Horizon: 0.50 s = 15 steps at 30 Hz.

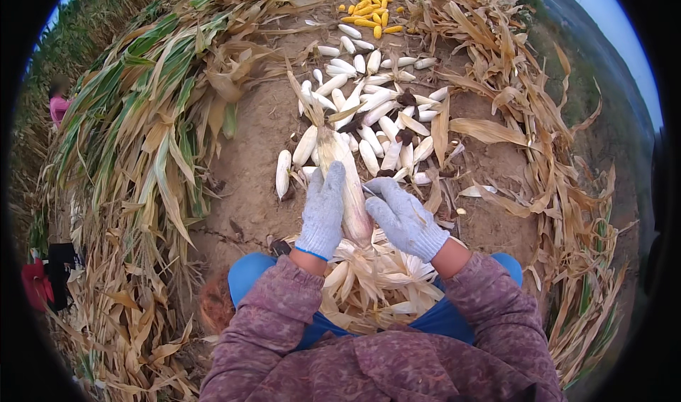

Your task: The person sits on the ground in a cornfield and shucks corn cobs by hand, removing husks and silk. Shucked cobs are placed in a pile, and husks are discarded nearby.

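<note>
Corn ear in a long, pale, dry husk (352, 196) is positioned between the two gloved hands, its leafy tip directed away from the wearer and its purplish-tinged butt toward the lap. Left hand, in a grey knitted glove with a blue cuff edge (323, 210), lies along the left side of the husk, fingers extended against it; whether they clasp it cannot be determined. Right hand, in a matching grey knitted glove (404, 218), is at the right side, fingers bent; a thin dark sliver (367, 191) shows at its fingertips, too small to identify, and its grip cannot be confirmed. Stripped cream husks (376, 281) lie heaped between blue-clad knees (250, 271). Beyond the hands, husked white ears (369, 158) are scattered on brown soil (245, 154), with smaller yellow ears (365, 23) grouped farther off. Dry stalks and leaves (142, 218) bank both sides.
</note>
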Each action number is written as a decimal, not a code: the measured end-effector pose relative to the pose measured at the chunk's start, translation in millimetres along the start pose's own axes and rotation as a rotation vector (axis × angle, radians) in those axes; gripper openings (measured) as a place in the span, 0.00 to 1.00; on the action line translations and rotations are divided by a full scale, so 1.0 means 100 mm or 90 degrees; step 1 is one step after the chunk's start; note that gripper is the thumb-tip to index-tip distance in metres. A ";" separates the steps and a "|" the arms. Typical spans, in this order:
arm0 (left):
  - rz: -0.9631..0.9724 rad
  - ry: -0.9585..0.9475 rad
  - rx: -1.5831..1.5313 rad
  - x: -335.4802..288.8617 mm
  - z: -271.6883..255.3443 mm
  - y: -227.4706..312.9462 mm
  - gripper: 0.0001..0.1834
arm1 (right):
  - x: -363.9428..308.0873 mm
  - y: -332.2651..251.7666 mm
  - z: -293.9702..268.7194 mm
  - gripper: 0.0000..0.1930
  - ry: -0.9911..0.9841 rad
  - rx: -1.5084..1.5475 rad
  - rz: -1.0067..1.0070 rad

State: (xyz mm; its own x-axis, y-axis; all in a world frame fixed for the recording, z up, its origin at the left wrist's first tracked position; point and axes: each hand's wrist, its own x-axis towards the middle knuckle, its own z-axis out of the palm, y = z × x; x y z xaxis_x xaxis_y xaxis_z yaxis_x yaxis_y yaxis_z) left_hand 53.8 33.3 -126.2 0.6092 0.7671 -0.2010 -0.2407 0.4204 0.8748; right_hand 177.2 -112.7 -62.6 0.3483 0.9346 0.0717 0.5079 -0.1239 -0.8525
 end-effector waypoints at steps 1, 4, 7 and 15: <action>-0.008 -0.025 -0.061 0.11 -0.15 -0.10 0.32 | 0.01 -0.11 -0.09 0.15 -0.005 -0.076 0.011; -0.081 -0.083 -0.112 0.08 -0.12 0.00 0.36 | -0.02 -0.06 -0.33 0.13 -0.092 -0.248 -0.180; -0.173 -0.142 -0.102 0.06 -0.26 0.09 0.32 | -0.06 -0.14 -0.33 0.10 -0.131 -0.281 -0.215; -0.124 -0.199 0.282 -0.39 -0.03 0.31 0.30 | -0.02 0.03 -0.54 0.11 -0.089 -0.323 -0.175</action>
State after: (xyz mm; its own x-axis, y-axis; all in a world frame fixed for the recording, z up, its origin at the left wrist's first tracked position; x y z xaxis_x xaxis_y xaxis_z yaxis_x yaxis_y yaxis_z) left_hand 20.5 17.7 -92.4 0.8210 0.4881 -0.2960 0.1964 0.2453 0.9493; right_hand 220.4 -132.9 -37.9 0.0607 0.9858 0.1568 0.8901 0.0177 -0.4555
